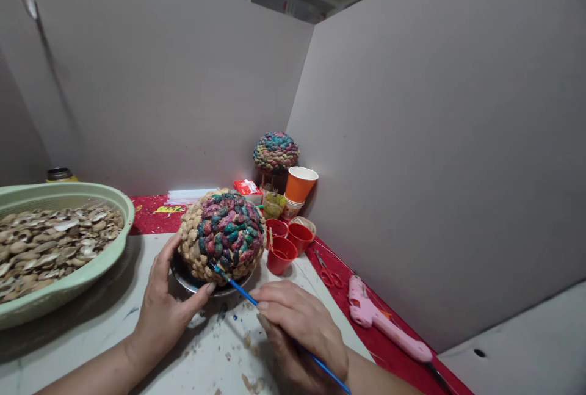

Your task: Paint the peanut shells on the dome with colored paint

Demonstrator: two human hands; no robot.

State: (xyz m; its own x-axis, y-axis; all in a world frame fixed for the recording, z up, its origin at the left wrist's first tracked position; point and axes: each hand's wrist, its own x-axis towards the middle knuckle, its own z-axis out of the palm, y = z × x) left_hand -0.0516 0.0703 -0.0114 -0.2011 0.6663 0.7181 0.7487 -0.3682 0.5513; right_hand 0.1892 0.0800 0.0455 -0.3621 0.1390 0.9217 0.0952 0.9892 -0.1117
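"Main item?"

"Peanut-shell ball (224,230), part-painted, seated in metal bowl (195,288) on worktop (107,322)."

"Left hand (162,306)?"

"Grip clasping peanut-shell ball's side."

"Right hand (302,315)?"

"Grip closed on blue paintbrush (243,292), bristles against painted edge."

"Surroundings?"

"Red cups (280,259), just beside; pink glue gun (389,329), right; green basket (127,221) of peanut shells (64,239), left."

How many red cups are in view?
3: the front cup, the right cup, and the back cup, partly behind the front one. The ball may hide more.
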